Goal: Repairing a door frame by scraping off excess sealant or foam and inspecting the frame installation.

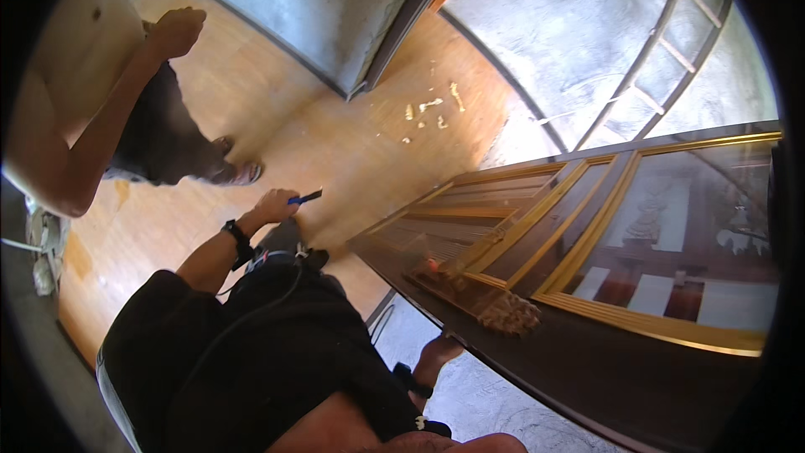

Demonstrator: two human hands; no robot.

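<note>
My left hand (274, 204), with a dark watch at the wrist, is closed around a slim blue-and-black hand tool (305, 197). The tool points right, over the wooden floor; its exact kind is too small to tell. Lower down, my right hand (442, 347) is at the edge of a dark brown door (553, 361) with gold-coloured trim and a glass panel (671, 226). The door hides its fingers. A brown, rough-ended lump (507, 312) shows against the door's dark face, beside a carved handle-like piece (449, 281).
Another person (92, 92), bare-chested in dark trousers, stands at the left with a hand (178, 32) raised. Pale yellowish scraps (431, 106) lie on the wooden floor (285, 67). A ladder (662, 59) leans against the grey wall at upper right. A wall corner (350, 92) juts out behind.
</note>
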